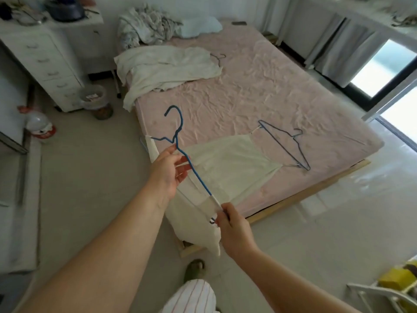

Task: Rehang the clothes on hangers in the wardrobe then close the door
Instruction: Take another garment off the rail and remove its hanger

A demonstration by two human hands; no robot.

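Wrinkled pink bed, pale floor

Illumination is soft, diffuse daylight entering through the window at the upper right, where the glass is overexposed to near white. The glossy floor beside the bed carries pale reflected glare, and shadows are faint throughout. Wide-angle distortion bends straight lines near the frame edges, and overall sharpness is low, with slight softening and compression smear in the corners.
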